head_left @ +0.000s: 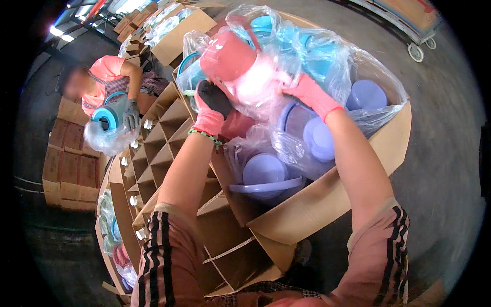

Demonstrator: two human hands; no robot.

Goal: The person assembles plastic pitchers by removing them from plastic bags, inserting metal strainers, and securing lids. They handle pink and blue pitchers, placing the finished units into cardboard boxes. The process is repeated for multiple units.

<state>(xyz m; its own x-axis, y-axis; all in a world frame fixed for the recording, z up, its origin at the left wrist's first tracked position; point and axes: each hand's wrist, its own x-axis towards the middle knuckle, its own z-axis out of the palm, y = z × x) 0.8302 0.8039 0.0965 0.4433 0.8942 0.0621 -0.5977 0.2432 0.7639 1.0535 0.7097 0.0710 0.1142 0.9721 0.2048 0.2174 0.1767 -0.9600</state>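
A red plastic jug (228, 55) with a loop handle lies tilted in a clear plastic bag (261, 84) above the open carton. My left hand (212, 105), in a pink glove with a dark palm, is closed at the jug's lower left side. My right hand (313, 96), in a pink glove, pinches the gathered bag to the right of the jug. Below my hands lie a purple jug (263, 171) and another purple vessel (319, 137) in clear film. Blue jugs (319, 56) in film fill the carton's far side.
The large carton (327, 202) has raised flaps. Cardboard dividers (166, 138) form several cells at its left. Across them, a co-worker's gloved hand (131, 115) holds a bagged clear jug with a blue lid (105, 117). Brown boxes (74, 163) are stacked behind; a wheeled cart (404, 23) stands far right.
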